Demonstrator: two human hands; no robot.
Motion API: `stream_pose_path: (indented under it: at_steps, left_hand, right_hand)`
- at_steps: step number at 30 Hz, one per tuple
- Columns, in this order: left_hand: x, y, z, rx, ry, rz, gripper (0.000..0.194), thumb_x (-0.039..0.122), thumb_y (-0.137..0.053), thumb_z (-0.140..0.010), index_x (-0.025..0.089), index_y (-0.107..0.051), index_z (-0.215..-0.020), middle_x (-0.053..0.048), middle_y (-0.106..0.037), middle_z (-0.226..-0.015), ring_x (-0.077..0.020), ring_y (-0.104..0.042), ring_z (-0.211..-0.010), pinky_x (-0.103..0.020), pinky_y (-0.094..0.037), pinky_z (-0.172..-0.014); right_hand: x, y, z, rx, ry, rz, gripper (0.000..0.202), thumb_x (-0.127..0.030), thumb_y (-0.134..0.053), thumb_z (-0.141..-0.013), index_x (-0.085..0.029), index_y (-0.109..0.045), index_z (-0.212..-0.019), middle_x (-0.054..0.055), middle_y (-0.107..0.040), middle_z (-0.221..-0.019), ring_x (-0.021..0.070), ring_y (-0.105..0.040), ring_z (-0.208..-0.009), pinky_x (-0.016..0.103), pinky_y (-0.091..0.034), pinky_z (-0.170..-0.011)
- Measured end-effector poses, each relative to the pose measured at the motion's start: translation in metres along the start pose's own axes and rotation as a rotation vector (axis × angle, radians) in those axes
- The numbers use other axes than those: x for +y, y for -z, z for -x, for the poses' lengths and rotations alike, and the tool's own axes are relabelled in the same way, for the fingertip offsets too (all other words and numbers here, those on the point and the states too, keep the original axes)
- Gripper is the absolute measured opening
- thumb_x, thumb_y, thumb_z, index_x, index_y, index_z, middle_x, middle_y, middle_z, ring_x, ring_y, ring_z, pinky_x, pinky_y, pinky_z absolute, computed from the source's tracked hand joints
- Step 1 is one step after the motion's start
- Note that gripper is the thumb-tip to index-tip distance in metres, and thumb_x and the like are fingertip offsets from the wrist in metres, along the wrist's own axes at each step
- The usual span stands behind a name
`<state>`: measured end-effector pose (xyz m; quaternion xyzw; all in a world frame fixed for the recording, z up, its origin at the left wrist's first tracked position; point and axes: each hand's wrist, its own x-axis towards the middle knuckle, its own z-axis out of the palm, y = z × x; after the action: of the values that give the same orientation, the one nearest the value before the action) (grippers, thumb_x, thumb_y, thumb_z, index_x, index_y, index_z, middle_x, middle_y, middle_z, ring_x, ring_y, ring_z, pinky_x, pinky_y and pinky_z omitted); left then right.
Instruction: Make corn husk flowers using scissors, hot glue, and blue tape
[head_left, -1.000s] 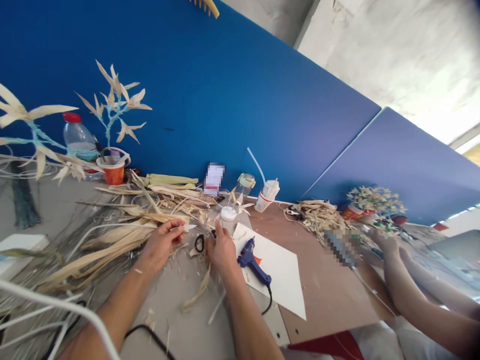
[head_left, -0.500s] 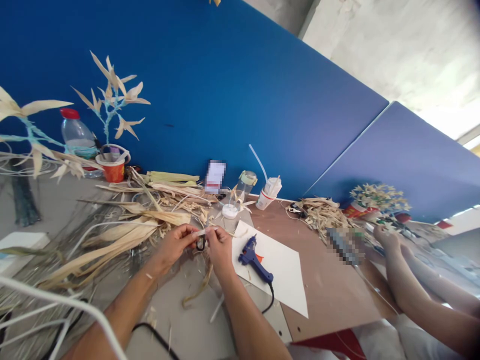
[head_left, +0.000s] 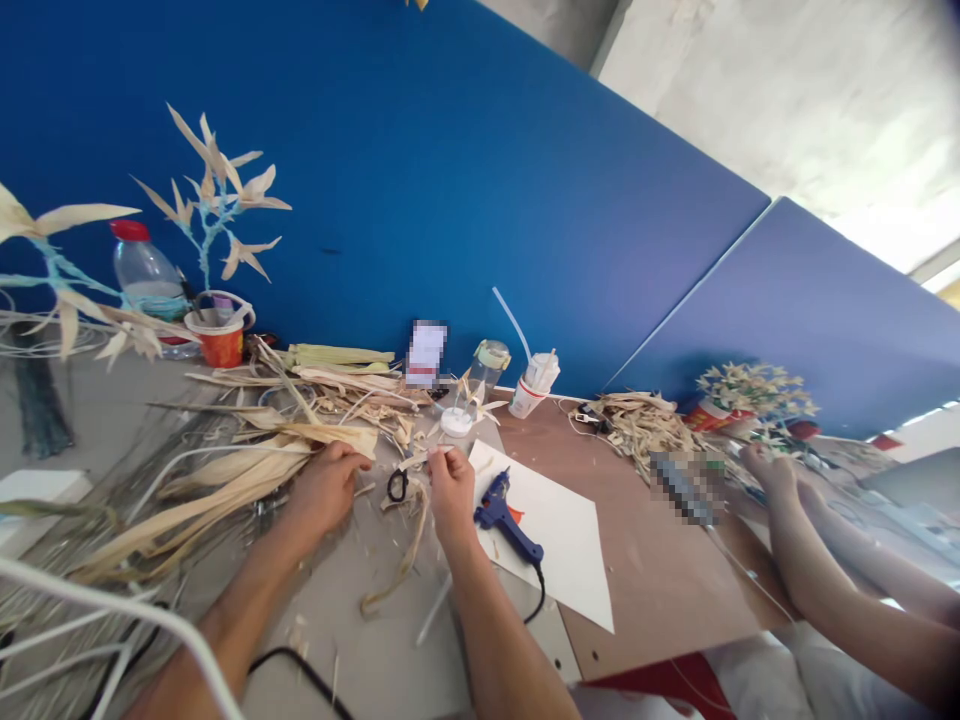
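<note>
My right hand (head_left: 452, 492) is closed on a small pale strip (head_left: 414, 461) that sticks out to its left. My left hand (head_left: 330, 487) is over the dry husks (head_left: 247, 465), its fingers bent together; what they hold, if anything, is too small to name. Between the hands lies a black loop, perhaps a scissors handle (head_left: 397, 486). A blue glue gun (head_left: 512, 523) rests on a white sheet (head_left: 581, 560) to the right of my right hand.
Behind my hands stand a phone (head_left: 426, 353), a clear bottle (head_left: 489, 368) and a white cup (head_left: 528, 392). Husk flowers (head_left: 217, 190) rise at the left. Another person's arms (head_left: 814, 540) reach in from the right. A white wire curves across the lower left.
My left hand has let go of the pale strip and moved left to the husks. The strip stays in my right hand. The view has shifted slightly.
</note>
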<state>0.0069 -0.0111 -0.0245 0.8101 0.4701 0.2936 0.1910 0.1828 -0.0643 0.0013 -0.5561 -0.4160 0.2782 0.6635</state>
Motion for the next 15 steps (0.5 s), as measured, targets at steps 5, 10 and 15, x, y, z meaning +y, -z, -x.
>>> stream_pose_path:
  at_steps: [5, 10, 15]
  left_hand:
    - [-0.0046, -0.0030, 0.0020, -0.209, -0.005, -0.215, 0.030, 0.019, -0.045, -0.079, 0.023, -0.072, -0.093, -0.008, -0.060, -0.096, -0.0233, -0.057, -0.085, -0.035, -0.041, -0.075]
    - [0.0000, 0.0005, -0.0008, -0.225, -0.007, -0.259, 0.020, 0.025, -0.050, -0.078, 0.023, -0.070, -0.083, -0.008, -0.060, -0.096, -0.0249, -0.054, -0.091, -0.036, -0.039, -0.080]
    - [0.0035, 0.0004, -0.0006, -0.219, -0.043, -0.296, 0.018, 0.023, -0.052, -0.078, 0.023, -0.070, -0.080, -0.010, -0.061, -0.096, -0.0279, -0.055, -0.094, -0.039, -0.038, -0.080]
  right_hand:
    - [-0.0062, -0.0007, 0.0029, -0.031, 0.023, 0.061, 0.027, -0.035, -0.050, -0.079, -0.018, -0.050, -0.059, -0.004, -0.045, -0.055, 0.0115, -0.041, -0.057, 0.024, -0.033, -0.056]
    - [-0.0065, -0.0007, 0.0027, -0.037, 0.023, 0.085, 0.025, -0.035, -0.050, -0.078, -0.017, -0.053, -0.061, -0.003, -0.048, -0.057, 0.0121, -0.043, -0.058, 0.024, -0.035, -0.058]
    - [-0.0042, 0.0001, 0.0008, -0.041, 0.041, 0.077, 0.026, -0.036, -0.049, -0.079, -0.018, -0.052, -0.060, -0.003, -0.047, -0.056, 0.0119, -0.042, -0.057, 0.025, -0.034, -0.057]
